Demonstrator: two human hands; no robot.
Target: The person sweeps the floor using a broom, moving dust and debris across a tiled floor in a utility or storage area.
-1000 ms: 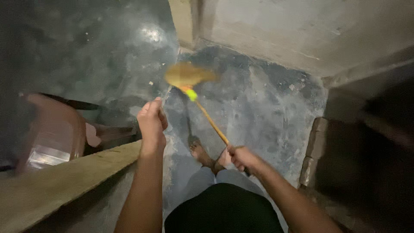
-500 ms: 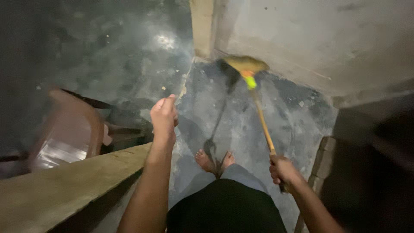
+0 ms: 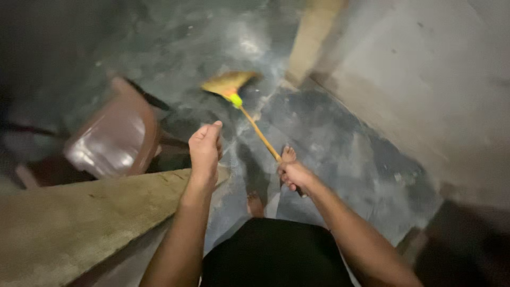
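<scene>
My right hand (image 3: 293,174) has its grip wrapped tight round the top of the broom (image 3: 245,113) handle, an orange stick with a bright green collar. The yellow bristle head rests on the wet dark floor (image 3: 340,149) ahead, near the wall corner. My left hand (image 3: 205,149) holds nothing, fingers loosely curled, just above the concrete ledge (image 3: 79,218). A brown plastic chair (image 3: 114,139) stands left, blurred.

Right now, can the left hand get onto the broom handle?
Probably yes. The left hand hangs free with nothing in it, beside the broom handle, with only bare floor showing between them. The right hand grips the handle's near end.
</scene>
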